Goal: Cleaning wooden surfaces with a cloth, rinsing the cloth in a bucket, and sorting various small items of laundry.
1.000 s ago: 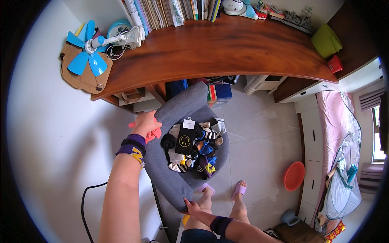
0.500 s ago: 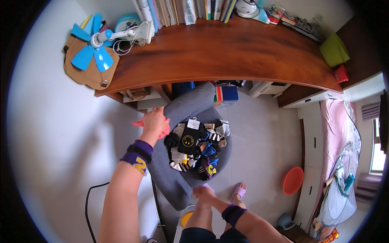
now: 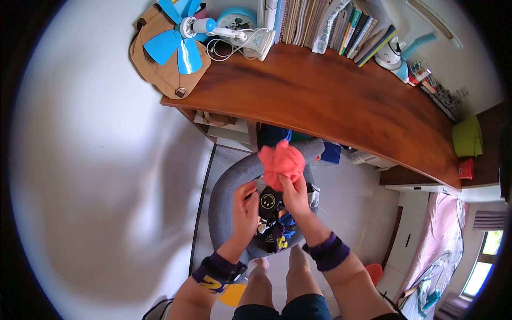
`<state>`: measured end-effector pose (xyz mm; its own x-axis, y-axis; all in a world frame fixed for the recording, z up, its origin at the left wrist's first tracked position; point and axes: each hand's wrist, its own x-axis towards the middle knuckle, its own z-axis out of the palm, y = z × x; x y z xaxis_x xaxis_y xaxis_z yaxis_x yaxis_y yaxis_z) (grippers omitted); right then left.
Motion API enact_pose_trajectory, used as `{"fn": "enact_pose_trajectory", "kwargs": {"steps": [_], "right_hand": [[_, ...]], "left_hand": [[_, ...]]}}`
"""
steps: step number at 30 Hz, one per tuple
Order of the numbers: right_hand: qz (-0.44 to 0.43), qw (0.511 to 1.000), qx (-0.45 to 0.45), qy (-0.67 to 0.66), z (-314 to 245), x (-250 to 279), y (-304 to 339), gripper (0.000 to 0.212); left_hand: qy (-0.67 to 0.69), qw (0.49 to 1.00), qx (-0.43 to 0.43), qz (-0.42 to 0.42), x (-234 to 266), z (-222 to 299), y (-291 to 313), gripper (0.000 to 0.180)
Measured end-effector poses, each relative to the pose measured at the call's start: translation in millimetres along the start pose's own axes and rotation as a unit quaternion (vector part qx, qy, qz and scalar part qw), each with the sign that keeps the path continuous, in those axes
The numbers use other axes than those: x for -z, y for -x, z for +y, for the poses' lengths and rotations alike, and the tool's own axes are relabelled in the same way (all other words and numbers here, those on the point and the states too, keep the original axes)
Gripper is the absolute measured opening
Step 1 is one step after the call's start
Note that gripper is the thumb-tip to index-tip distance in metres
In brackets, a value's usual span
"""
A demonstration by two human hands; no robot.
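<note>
Coral-pink cloth (image 3: 282, 161) sits bunched in the right hand (image 3: 295, 196), whose thumb and fingers pinch its near edge; most of it bulges up past the fingertips, over the far part of the chair. Left of that grip, just beside it and apart from the cloth, the left hand (image 3: 245, 209) is raised with its fingers loosely bent and spread from the thumb.

Black fabric with a yellow smiling face, a sock packet (image 3: 268, 201), shows beneath and between the two sets of fingers. Nearer the body than the right fingers lie blue socks (image 3: 288, 219) and a purple sock (image 3: 278, 241) with yellow on it; to the right of those fingers, a pale sock (image 3: 314, 196) pokes out. All of these rest on the grey chair (image 3: 221, 186), whose curved back rises left of the left fingers and runs round behind the cloth.

Beyond both hands stretches the brown desk (image 3: 304, 88), with books (image 3: 314, 26) along its far side. Farther to the left of the fingers are a blue fan (image 3: 186, 53) and a tan bag (image 3: 154, 56); well to the right, a green bin (image 3: 468, 138) and, lower down, a pink bed (image 3: 426, 234).
</note>
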<state>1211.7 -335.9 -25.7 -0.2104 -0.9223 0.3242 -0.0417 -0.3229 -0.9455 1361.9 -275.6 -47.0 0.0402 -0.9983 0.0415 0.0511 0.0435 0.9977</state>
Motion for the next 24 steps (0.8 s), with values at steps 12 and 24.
{"fn": "enact_pose_trajectory", "kwargs": {"steps": [12, 24], "right_hand": [[-0.17, 0.823, 0.162, 0.518, 11.2, 51.4, -137.7, 0.074], [0.007, 0.746, -0.08, 0.662, -3.9, 406.0, -53.2, 0.081]], "left_hand": [[-0.131, 0.991, 0.011, -0.039, -81.7, -21.1, -12.4, 0.015], [-0.253, 0.938, -0.15, -0.185, -231.8, 17.8, -65.2, 0.028]]}}
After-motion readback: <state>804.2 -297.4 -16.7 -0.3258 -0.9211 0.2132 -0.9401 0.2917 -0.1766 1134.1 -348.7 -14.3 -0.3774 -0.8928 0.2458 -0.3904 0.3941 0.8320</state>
